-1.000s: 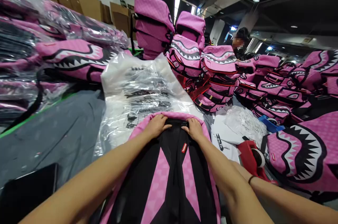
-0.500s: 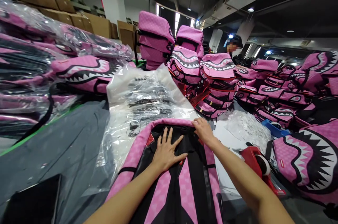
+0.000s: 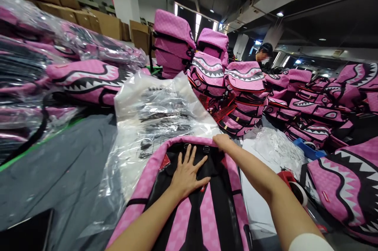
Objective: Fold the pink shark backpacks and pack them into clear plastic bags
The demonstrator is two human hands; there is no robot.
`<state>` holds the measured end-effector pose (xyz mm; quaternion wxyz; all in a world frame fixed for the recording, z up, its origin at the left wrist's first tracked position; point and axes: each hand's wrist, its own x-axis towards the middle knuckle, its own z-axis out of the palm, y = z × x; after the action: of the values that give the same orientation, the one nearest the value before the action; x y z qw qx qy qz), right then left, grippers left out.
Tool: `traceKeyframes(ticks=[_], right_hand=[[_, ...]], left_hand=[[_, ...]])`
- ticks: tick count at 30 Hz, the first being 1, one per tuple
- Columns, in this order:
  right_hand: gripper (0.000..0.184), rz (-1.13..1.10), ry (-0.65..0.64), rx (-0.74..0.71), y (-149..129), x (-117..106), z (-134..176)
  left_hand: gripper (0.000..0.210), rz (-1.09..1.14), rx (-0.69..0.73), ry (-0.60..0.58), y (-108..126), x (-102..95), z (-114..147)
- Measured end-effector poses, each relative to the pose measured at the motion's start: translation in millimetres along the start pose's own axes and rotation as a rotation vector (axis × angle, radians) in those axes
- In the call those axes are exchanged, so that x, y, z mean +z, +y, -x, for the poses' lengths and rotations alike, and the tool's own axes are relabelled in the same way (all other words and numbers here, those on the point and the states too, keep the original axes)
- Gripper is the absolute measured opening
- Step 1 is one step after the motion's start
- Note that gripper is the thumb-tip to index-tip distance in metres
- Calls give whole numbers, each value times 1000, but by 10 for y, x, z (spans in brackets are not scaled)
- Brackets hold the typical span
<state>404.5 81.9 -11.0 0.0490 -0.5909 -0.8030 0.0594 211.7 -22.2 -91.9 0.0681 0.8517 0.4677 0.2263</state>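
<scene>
A pink checkered backpack (image 3: 193,203) with a black back panel and pink-and-black straps lies before me, back side up. My left hand (image 3: 189,174) presses flat on its upper back panel, fingers spread wide and thumb pointing right. At the top right corner, my right hand (image 3: 223,142) is closed around the pink rim, its fingertips hidden behind the edge. Just beyond the backpack's top is a stack of clear plastic bags (image 3: 165,105) with dark print; the backpack's upper end touches or overlaps it.
Bagged pink backpacks (image 3: 26,58) are piled at left. Stacked backpacks (image 3: 174,42) stand behind, with more at right. A shark-mouth backpack (image 3: 339,188), a red tape dispenser (image 3: 288,178) and a crumpled plastic heap (image 3: 277,146) lie at right. A dark flat device (image 3: 26,231) rests lower left. A person (image 3: 264,54) stands far back.
My right hand has slid slightly left and tucked farther over the backpack's top rim, and its forearm is raised. My left hand stays spread on the panel. The view has shifted slightly.
</scene>
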Motion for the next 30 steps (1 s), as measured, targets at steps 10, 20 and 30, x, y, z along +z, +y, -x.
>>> traceKeyframes(ticks=[10, 20, 30], right_hand=[[41, 173, -225, -321, -1325, 33, -820], [43, 224, -195, -332, -1595, 121, -685], [37, 123, 0, -228, -1413, 119, -709]], left_hand=[[80, 36, 74, 111, -30, 45, 88], [64, 121, 185, 2, -158, -21, 84], [60, 65, 209, 60, -319, 188, -335]])
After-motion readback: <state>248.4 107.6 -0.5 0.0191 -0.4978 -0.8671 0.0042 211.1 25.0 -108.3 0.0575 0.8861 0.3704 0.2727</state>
